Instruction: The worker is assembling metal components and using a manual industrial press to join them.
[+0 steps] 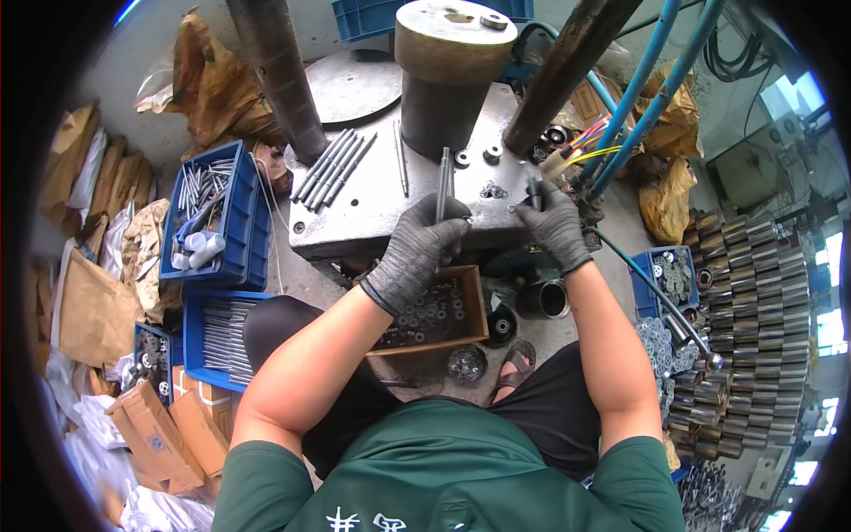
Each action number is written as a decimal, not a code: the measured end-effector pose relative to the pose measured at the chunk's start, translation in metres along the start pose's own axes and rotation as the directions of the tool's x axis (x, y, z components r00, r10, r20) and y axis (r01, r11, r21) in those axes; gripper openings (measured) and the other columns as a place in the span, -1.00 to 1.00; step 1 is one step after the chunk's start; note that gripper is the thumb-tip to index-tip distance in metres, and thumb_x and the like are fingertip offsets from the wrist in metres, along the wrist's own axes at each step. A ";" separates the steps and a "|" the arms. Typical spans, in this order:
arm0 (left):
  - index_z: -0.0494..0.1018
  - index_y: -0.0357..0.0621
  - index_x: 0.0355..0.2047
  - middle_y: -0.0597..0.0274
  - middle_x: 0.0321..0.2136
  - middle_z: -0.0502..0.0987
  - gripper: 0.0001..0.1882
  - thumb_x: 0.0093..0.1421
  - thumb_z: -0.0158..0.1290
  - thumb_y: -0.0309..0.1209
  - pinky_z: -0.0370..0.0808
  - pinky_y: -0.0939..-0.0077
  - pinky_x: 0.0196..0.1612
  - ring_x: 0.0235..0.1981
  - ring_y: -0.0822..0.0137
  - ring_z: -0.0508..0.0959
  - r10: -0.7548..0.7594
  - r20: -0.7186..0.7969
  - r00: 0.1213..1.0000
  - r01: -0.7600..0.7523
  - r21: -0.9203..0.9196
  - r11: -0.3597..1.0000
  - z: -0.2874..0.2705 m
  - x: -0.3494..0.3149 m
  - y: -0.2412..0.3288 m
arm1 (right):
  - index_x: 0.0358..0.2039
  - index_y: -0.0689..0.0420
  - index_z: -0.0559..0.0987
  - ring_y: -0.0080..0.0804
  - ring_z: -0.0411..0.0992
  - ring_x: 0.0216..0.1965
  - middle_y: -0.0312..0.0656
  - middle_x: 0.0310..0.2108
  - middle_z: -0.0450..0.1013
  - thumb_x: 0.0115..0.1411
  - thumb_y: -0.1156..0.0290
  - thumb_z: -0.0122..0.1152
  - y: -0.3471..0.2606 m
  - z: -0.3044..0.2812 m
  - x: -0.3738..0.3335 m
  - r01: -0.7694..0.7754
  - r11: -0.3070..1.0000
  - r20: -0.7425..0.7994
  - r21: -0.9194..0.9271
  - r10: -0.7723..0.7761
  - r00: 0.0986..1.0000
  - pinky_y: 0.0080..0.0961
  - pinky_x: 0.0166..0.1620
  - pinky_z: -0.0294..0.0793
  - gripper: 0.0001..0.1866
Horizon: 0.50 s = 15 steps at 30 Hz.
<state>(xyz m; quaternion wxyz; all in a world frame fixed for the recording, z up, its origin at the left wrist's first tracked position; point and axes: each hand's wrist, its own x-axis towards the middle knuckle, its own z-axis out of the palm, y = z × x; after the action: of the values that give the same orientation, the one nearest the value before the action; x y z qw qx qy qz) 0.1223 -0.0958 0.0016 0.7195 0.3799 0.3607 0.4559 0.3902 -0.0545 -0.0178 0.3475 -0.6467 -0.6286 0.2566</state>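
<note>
My left hand [409, 253], in a grey knit glove, is closed round a steel shaft [444, 182] held upright at the near edge of the metal press table [381, 217]. A second rod seems to lie against it. My gloved right hand [558, 229] pinches a small dark piece [534, 188] over the table's right side; its kind is unclear. Two small metal rings [493, 154] sit between my hands, farther back. A row of steel shafts [332, 170] lies at the table's left, with a single shaft [401, 160] apart from them.
A thick press ram [452, 80] stands behind the shafts, between two steel columns [277, 75]. Below the table is a wooden box [474, 306] of small rings. Blue crates [253, 222] with rods stand left; stacked metal cylinders [745, 310] and a ball-ended lever [660, 297] are right.
</note>
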 end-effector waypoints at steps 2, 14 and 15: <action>0.49 -0.19 -0.07 0.36 -0.51 0.46 -0.84 0.36 0.14 -0.46 0.35 0.64 -0.55 -0.61 0.54 0.40 -0.021 -0.028 0.999 0.021 -0.022 1.000 0.001 -0.001 0.002 | 0.05 0.19 0.57 -0.31 0.59 -0.23 -0.15 -0.23 0.62 0.15 0.39 0.44 -0.003 -0.006 -0.001 -0.118 0.912 0.010 0.392 0.125 0.992 -0.32 -0.14 0.58 -0.55; 0.45 -0.16 -0.14 0.34 -0.52 0.50 -0.86 0.38 0.10 -0.39 0.35 0.64 -0.57 -0.63 0.53 0.41 -0.180 -0.045 0.983 0.170 -0.168 0.971 -0.006 0.000 0.016 | 0.18 0.09 0.57 0.13 0.50 -0.04 0.09 -0.01 0.52 -0.12 0.65 0.26 -0.087 -0.022 -0.067 0.560 0.776 0.147 -0.289 -0.542 0.827 -0.08 0.07 0.53 -0.28; 0.45 -0.15 -0.13 0.32 -0.46 0.52 -0.86 0.37 0.12 -0.41 0.37 0.65 -0.57 -0.57 0.53 0.46 -0.186 -0.043 0.982 0.173 -0.213 0.962 -0.007 0.000 0.015 | 0.15 0.08 0.60 0.10 0.51 -0.05 0.06 -0.03 0.54 -0.12 0.64 0.27 -0.091 -0.023 -0.069 0.602 0.724 0.157 -0.338 -0.587 0.794 -0.06 0.06 0.51 -0.31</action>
<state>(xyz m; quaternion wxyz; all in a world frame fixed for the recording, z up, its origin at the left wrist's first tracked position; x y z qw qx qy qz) 0.1106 -0.0895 0.0111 0.7820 0.2540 0.3662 0.4357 0.3448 -0.1286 0.0592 0.2703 -0.4596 -0.8457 0.0210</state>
